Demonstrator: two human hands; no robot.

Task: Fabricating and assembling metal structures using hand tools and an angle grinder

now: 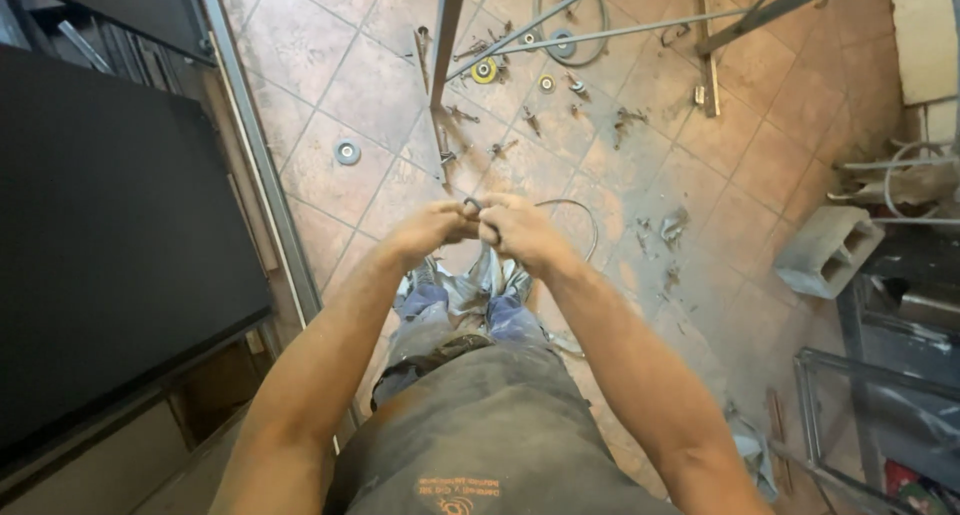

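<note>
Head view, looking straight down past the person's dark grey shirt [490, 425], which bears a small orange printed mark near its lower hem, to blue trousers and a tiled floor [350, 85].

Both forearms reach forward and meet over the floor. The left hand [432, 227] and right hand [520, 231] touch each other, fingers curled and pressed together around a thin grey wire [585, 225]. A small loop of the wire shows between the two hands; from the right hand the wire arcs outward to the right and down toward the floor. How far the fingertips close on it cannot be told.

Surroundings: a large black panel [110, 245] fills the left side, edged by a pale metal rail [262, 165]. On the tiles lie several round discs: a grey one [347, 152] near the rail and a yellow-centred one [484, 71] farther up. Metal bars [600, 25] cross the upper floor, among scattered scraps and shavings. A grey concrete block [828, 250] with hollow cells lies at right, near a metal frame [850, 415] at lower right. A red and green package [915, 490], partly cut off, sits in the lower right corner.
</note>
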